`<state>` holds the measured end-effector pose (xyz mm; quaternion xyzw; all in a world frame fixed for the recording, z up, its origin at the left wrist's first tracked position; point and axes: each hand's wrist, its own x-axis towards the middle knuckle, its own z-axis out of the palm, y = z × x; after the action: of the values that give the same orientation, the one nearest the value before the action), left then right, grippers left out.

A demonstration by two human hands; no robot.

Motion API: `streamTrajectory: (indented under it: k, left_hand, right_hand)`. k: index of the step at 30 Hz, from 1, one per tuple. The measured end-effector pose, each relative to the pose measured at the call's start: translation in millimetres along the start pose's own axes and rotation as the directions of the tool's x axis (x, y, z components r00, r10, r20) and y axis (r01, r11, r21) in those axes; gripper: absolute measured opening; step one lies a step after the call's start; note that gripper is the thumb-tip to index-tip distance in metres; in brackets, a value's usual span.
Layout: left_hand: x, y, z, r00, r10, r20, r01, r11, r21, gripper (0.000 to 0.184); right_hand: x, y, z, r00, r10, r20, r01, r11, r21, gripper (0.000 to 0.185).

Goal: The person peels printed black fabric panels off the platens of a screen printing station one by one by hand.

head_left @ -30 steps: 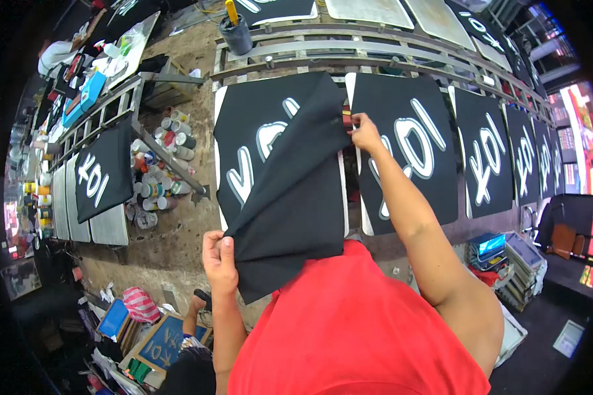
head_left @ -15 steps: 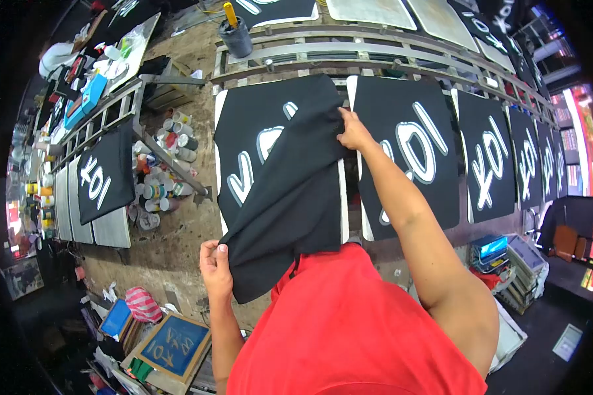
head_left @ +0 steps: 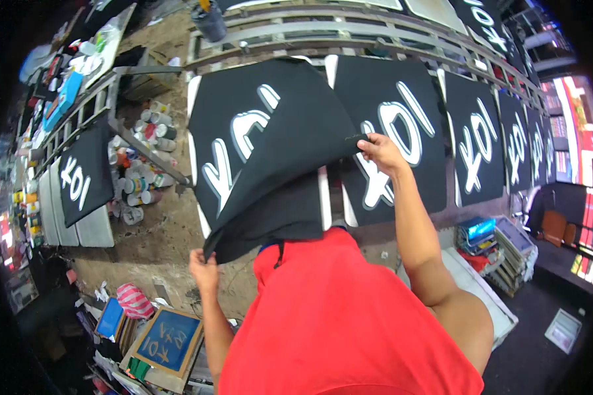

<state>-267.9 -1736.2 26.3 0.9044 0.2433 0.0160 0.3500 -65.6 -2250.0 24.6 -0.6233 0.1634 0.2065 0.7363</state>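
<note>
Hands in use: two, set well apart, each closed on the same cloth.
Left hand (head_left: 203,270): thumb and fingers pinch one gathered lower-left corner.
Right hand (head_left: 383,153): thumb and fingers pinch one edge at the right, raised over the neighbouring panel.
Black cloth (head_left: 290,155): one piece, stretched between the hands in front of the red shirt (head_left: 349,316), folded diagonally across its own white lettering, which shows only in part.
Pale board (head_left: 325,197): one under the cloth, its edges showing at both sides.
Printed black panels (head_left: 473,141): five in the row to the right, white "KOI" lettering on them, the farthest narrow and hard to read.
Left-side black panel (head_left: 85,174): one, lettered "KOI", lying over grey boards (head_left: 95,227), of which three show.
Bucket (head_left: 209,23): one, dark, with one yellow handle standing in it.
Tubs (head_left: 145,178): a crowded cluster, too overlapped to count.
Blue lettered screen (head_left: 171,339): one, wood-framed, lower left.
Striped bag (head_left: 135,301): one, pink and white, just beside that screen.
</note>
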Motion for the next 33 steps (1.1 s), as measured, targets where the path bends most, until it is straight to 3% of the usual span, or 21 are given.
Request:
streamTrajectory:
  k: [1, 2, 6, 9, 16, 18, 20, 25, 28, 31, 32, 33]
  left_hand:
    - [5, -5, 4, 0.999, 0.022, -0.046, -0.026, 0.996, -0.088, 0.016]
    - [13, -14, 2, 0.999, 0.033, -0.026, -0.033, 0.999, 0.009, 0.020]
    - [31, -16, 6, 0.998, 0.040, -0.049, -0.043, 0.997, -0.060, 0.022]
    - [34, -4, 8, 1.000, -0.014, -0.014, 0.015, 1.000, 0.012, 0.022]
    - [34, 5, 5, 0.999, 0.040, -0.020, -0.037, 0.991, 0.132, 0.016]
    - [32, 11, 4, 0.999, 0.042, -0.027, -0.037, 0.989, 0.142, 0.015]
    - [31, 14, 4, 0.998, 0.045, -0.035, -0.039, 0.988, 0.150, 0.014]
    - [35, 3, 6, 0.998, 0.055, -0.030, -0.052, 0.992, 0.112, 0.012]
    - [33, 15, 2, 0.999, -0.041, 0.013, 0.038, 0.983, 0.182, 0.011]
    - [33, 23, 0, 0.999, -0.038, 0.028, 0.031, 0.976, 0.214, 0.012]
    - [34, 12, 3, 0.999, -0.043, 0.029, 0.036, 0.976, 0.214, 0.012]
    - [38, -7, 7, 0.999, 0.030, 0.015, -0.031, 0.994, 0.104, 0.011]
  right_hand:
    - [-13, 5, -5, 1.000, -0.011, -0.008, 0.011, 0.999, 0.052, 0.010]
    - [-24, 10, -9, 0.999, -0.041, -0.020, 0.043, 0.995, 0.095, 0.010]
    - [-60, 10, -14, 0.976, -0.217, -0.031, 0.219, 0.967, 0.129, 0.006]
    - [-69, 14, -17, 0.964, -0.260, -0.054, 0.266, 0.934, 0.239, 0.006]
    - [-70, 8, -13, 0.971, -0.235, -0.051, 0.240, 0.932, 0.272, 0.017]
    - [-69, 8, -15, 0.969, -0.244, -0.037, 0.244, 0.928, 0.282, 0.019]
    - [-69, 6, -16, 0.963, -0.270, -0.007, 0.249, 0.877, 0.411, 0.021]
    - [-72, -8, -8, 0.967, -0.255, 0.005, 0.234, 0.894, 0.382, 0.024]
    - [-74, -9, -5, 0.969, -0.248, -0.005, 0.230, 0.894, 0.385, 0.026]
    - [-74, -8, -5, 0.970, -0.243, -0.006, 0.225, 0.887, 0.405, 0.028]
    - [-74, -8, -6, 0.969, -0.248, 0.001, 0.225, 0.882, 0.413, 0.029]
    - [-74, -6, -7, 0.970, -0.244, 0.003, 0.221, 0.884, 0.412, 0.029]
